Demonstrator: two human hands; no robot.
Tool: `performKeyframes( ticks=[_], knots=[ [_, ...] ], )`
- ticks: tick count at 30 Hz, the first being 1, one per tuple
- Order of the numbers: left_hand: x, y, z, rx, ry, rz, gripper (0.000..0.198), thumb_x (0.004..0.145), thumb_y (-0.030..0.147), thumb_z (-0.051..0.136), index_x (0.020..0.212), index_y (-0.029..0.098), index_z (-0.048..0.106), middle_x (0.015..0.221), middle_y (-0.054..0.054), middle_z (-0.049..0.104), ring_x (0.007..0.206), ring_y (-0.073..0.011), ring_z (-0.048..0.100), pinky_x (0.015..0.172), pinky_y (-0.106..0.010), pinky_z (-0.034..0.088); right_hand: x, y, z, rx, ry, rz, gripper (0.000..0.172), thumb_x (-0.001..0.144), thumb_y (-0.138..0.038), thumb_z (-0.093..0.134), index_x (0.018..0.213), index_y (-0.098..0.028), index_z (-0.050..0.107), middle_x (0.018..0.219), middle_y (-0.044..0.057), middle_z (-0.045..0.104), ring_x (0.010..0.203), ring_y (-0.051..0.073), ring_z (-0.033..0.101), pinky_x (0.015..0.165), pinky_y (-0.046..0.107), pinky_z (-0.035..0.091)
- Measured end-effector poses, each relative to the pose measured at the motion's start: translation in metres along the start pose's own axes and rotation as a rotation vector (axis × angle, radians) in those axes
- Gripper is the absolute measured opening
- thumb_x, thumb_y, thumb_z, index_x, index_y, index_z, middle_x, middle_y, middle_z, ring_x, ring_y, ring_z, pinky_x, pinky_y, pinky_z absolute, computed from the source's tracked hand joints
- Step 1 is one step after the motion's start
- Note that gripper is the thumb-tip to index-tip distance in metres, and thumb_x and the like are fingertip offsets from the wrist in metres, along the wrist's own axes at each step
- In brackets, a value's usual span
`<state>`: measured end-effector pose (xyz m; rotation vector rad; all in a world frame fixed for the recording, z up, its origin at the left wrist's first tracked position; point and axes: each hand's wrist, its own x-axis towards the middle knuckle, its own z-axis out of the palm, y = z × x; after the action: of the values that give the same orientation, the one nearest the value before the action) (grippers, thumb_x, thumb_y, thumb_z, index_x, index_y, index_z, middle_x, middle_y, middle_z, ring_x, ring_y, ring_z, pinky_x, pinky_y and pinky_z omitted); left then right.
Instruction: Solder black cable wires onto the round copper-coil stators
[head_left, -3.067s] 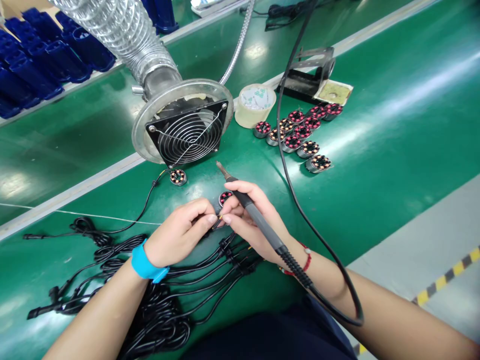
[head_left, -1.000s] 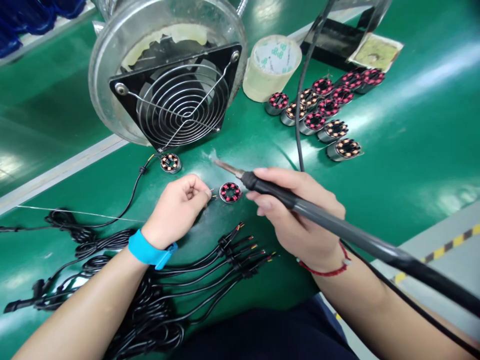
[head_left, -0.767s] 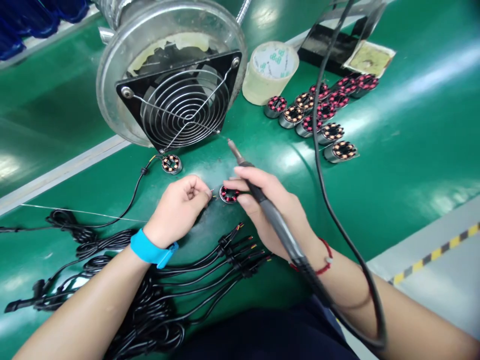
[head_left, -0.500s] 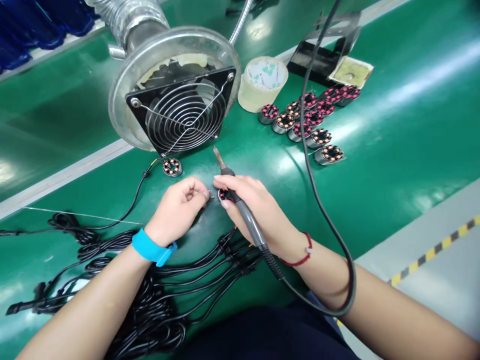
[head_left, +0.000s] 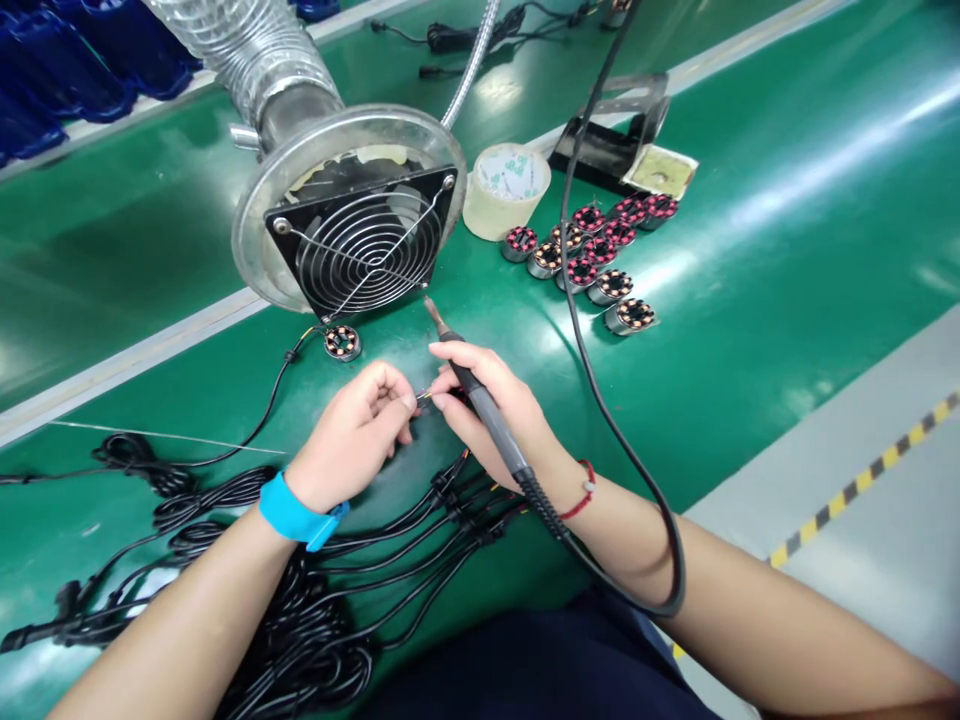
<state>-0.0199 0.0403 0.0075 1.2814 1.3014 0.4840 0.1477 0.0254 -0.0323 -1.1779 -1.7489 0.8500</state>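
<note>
My right hand (head_left: 510, 405) wraps round a soldering iron (head_left: 486, 410), its metal tip pointing up and away toward the fan. Thumb and fingertips of that hand also meet at thin coloured wires (head_left: 426, 396); a small dark part by them is mostly hidden. Opposite, my left hand (head_left: 360, 430) is closed in a pinch at the other end of these wires, with a blue band on its wrist. Beyond the left hand, a motor stator (head_left: 343, 343) with copper windings sits on the green table, joined to a black cable (head_left: 281, 375).
A round fume hood with a fan grille (head_left: 375, 260) stands ahead. Several stators (head_left: 613, 288) cluster to the right, beside a tape roll (head_left: 508, 190) and an iron stand with yellow sponge (head_left: 661, 172). Coiled black cables (head_left: 300, 620) lie nearer. The iron's cord (head_left: 600, 400) loops over my right forearm.
My fingertips have shifted slightly, and the red-wound stator seen earlier in my right fingers is now mostly hidden. Coloured wires show between both hands. The camera view has shifted a little.
</note>
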Motion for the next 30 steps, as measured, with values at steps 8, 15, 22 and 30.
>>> performKeyframes(
  ticks=[8, 15, 22, 30],
  knots=[
    [-0.0009, -0.0028, 0.0006, 0.08, 0.001, 0.068, 0.006, 0.086, 0.022, 0.049, 0.081, 0.019, 0.048, 0.063, 0.004, 0.057, 0.053, -0.009, 0.051, 0.05, -0.021, 0.042, 0.0007, -0.001, -0.0001, 0.025, 0.027, -0.001, 0.04, 0.085, -0.011, 0.053, 0.123, -0.026, 0.051, 0.087, -0.001, 0.065, 0.091, 0.018, 0.061, 0.089, 0.037, 0.047],
    [0.0001, -0.0043, 0.0008, 0.325, 0.063, 0.194, 0.009, 0.085, 0.019, 0.049, 0.077, 0.019, 0.053, 0.065, 0.005, 0.051, 0.059, -0.0098, 0.046, 0.058, -0.024, 0.037, -0.0003, 0.0022, -0.0021, -0.005, 0.007, -0.047, 0.042, 0.086, -0.01, 0.052, 0.125, -0.027, 0.049, 0.09, 0.0, 0.067, 0.092, 0.018, 0.06, 0.089, 0.037, 0.047],
    [0.0039, -0.0075, 0.0004, 0.311, 0.096, 0.149, 0.009, 0.082, 0.018, 0.048, 0.075, 0.018, 0.052, 0.064, 0.005, 0.049, 0.059, -0.01, 0.043, 0.057, -0.024, 0.036, 0.0032, 0.0027, -0.0008, -0.103, -0.052, -0.1, 0.041, 0.085, -0.006, 0.051, 0.121, -0.023, 0.051, 0.091, 0.002, 0.068, 0.094, 0.022, 0.056, 0.088, 0.04, 0.047],
    [0.0045, -0.0042, 0.0021, 0.287, 0.077, 0.117, 0.009, 0.08, 0.021, 0.047, 0.073, 0.018, 0.052, 0.063, 0.004, 0.05, 0.056, -0.0102, 0.044, 0.055, -0.023, 0.036, 0.0045, 0.0049, 0.0024, -0.085, 0.017, -0.074, 0.04, 0.085, -0.008, 0.05, 0.122, -0.024, 0.053, 0.088, 0.001, 0.068, 0.09, 0.02, 0.057, 0.089, 0.038, 0.048]
  ],
)
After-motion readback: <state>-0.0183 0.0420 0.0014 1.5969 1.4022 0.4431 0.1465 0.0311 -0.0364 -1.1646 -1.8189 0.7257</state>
